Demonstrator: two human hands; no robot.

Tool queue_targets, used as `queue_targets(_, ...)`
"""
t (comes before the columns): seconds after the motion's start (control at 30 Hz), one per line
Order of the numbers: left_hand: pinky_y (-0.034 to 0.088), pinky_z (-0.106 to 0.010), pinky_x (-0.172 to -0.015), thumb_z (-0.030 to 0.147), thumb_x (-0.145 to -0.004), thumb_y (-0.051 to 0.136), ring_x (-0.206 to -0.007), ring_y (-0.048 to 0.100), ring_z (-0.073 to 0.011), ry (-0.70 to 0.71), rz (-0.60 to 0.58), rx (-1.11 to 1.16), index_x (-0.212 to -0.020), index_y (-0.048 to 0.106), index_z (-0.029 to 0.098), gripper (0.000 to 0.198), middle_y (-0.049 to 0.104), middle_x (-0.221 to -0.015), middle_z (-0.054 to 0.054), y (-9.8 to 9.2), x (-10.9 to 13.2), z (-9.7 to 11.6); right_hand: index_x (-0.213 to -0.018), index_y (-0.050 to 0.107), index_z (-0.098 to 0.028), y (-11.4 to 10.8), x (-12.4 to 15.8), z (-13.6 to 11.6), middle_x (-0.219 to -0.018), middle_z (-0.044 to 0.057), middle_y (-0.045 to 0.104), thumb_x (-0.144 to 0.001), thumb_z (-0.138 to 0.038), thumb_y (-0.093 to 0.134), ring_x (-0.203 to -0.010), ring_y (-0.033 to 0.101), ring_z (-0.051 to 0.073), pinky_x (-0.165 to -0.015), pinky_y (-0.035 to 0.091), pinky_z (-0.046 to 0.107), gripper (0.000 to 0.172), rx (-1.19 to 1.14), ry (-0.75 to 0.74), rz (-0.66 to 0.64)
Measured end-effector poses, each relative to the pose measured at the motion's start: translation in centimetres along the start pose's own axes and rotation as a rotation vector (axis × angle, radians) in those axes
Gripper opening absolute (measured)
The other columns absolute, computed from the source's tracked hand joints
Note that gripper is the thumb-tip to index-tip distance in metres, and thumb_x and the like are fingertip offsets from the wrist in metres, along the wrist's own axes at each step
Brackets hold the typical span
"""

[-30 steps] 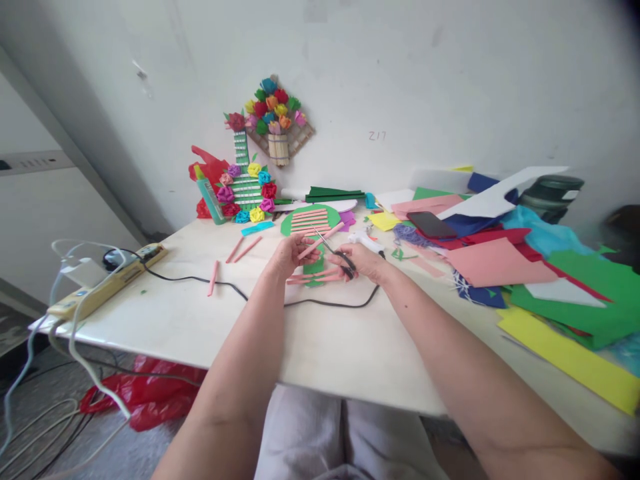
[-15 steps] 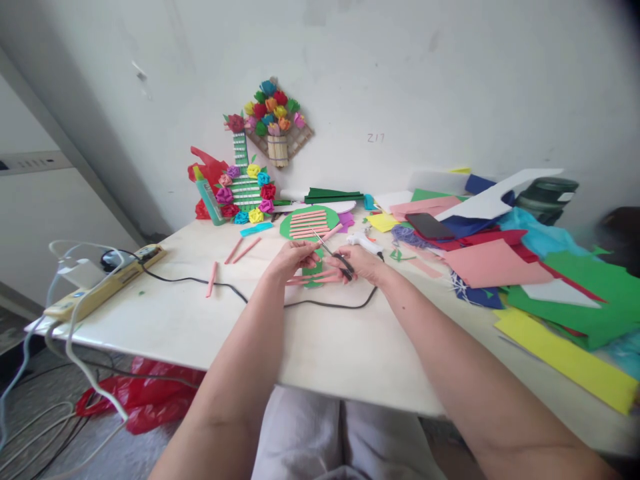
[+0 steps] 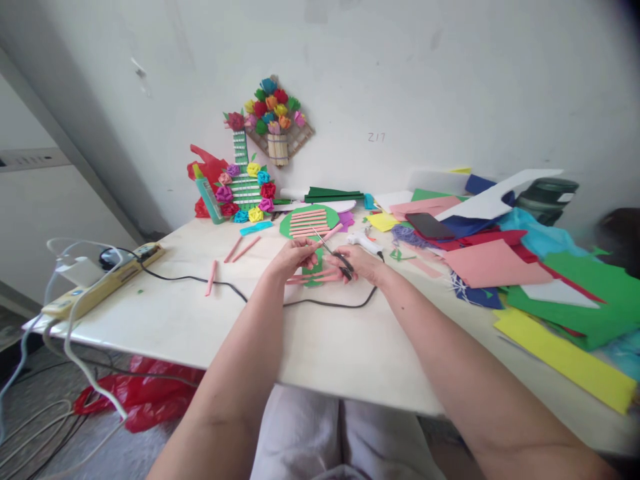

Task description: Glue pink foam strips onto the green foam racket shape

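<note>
Pink roll [image 3: 334, 231], seemingly pinched in left fingers [image 3: 302, 245], far end protruding, right fingers [image 3: 352, 252] gripping scissors [image 3: 343, 263]

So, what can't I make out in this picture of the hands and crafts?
All in the head view:
Green oval and green piece below: the left hand partly hides whether they join.
Scissors: too small to tell whether the blades have cut into the pink roll.
Green bottle: lettering too blurred to read.
Dark object: cut off by the right edge.
</note>
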State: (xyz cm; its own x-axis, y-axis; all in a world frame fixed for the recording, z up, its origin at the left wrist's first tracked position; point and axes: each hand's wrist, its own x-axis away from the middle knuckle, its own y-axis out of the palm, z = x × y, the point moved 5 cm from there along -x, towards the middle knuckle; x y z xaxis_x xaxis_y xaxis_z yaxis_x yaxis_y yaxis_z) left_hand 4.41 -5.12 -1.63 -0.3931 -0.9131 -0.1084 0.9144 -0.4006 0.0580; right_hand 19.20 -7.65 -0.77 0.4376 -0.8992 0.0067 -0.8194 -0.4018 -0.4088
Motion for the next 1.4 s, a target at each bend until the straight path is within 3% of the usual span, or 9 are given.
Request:
queue_targets(0.47,0.028,-0.016,-0.036,0.035,-0.066,0.067,-0.037,0.044,-0.0048,0.002,-0.027,-0.024,-0.073,0.056,0.012,0.026,0.050,-0.043,0.003,0.4,0.2,0.4,-0.063,0.052,-0.014,0.4,0.2,-0.2,-0.043,-0.002,0.051,-0.070,-0.050,0.059,-0.034,0.048,0.007,-0.028,0.027,0.014,0.038,-0.032,-0.001,-0.012)
queue_targets(0.77,0.031,-0.015,-0.038,0.035,-0.066,0.066,-0.039,0.046,-0.0043,0.001,-0.019,-0.040,-0.070,0.053,0.012,0.027,0.052,-0.046,0.002,0.3,0.2,0.4,-0.056,0.050,-0.014,0.6,0.1,-0.6,-0.040,-0.005,0.044,-0.066,-0.046,0.064,-0.033,0.041,0.005,-0.032,0.037,0.017,0.036,-0.092,-0.020,0.024)
queue_targets(0.87,0.033,-0.017,-0.039,0.036,-0.067,0.064,-0.039,0.048,-0.0065,0.000,0.072,-0.087,-0.080,0.051,0.014,0.029,0.052,-0.048,0.002,-0.1,0.0,0.3,-0.057,0.051,-0.014,0.6,-0.1,-0.4,-0.041,-0.005,0.044,-0.066,-0.045,0.064,-0.034,0.041,0.005,-0.032,0.036,0.017,0.034,-0.088,-0.031,0.033)
queue_targets(1.0,0.038,-0.021,-0.042,0.034,-0.070,0.059,-0.039,0.051,-0.0108,0.060,0.326,-0.257,-0.110,0.042,0.016,0.047,0.055,-0.053,0.003,-0.8,0.2,1.0,-0.056,0.052,-0.015,0.7,-0.3,-0.3,-0.041,-0.005,0.044,-0.066,-0.045,0.064,-0.034,0.039,0.005,-0.033,0.036,0.017,0.034,-0.068,-0.029,0.027)
queue_targets(1.1,0.037,-0.021,-0.044,0.041,-0.073,0.055,-0.038,0.048,-0.0100,0.172,0.369,-0.462,-0.122,0.039,0.019,0.056,0.054,-0.052,0.004,-0.1,0.4,1.9,-0.055,0.052,-0.015,0.7,-0.5,-0.2,-0.040,-0.004,0.043,-0.066,-0.047,0.064,-0.034,0.039,0.005,-0.032,0.035,0.017,0.036,-0.019,-0.031,0.029)
queue_targets(1.27,0.031,-0.021,-0.051,0.048,-0.075,0.053,-0.045,0.048,-0.0118,0.250,0.419,-0.811,-0.111,0.056,0.023,0.044,0.049,-0.047,0.004,1.2,0.2,2.1,-0.060,0.056,-0.014,0.9,-0.8,0.2,-0.041,-0.005,0.042,-0.063,-0.050,0.065,-0.033,0.038,0.005,-0.031,0.035,0.017,0.037,0.022,-0.049,0.009)
queue_targets(1.4,0.029,-0.021,-0.055,0.048,-0.075,0.052,-0.059,0.052,-0.0158,0.277,0.468,-0.926,-0.091,0.065,0.026,0.030,0.057,-0.060,-0.001,1.6,-0.2,1.9,-0.060,0.057,-0.013,1.0,-0.9,0.3,-0.041,-0.005,0.041,-0.062,-0.049,0.066,-0.033,0.039,0.005,-0.030,0.035,0.017,0.037,0.047,-0.054,0.009)
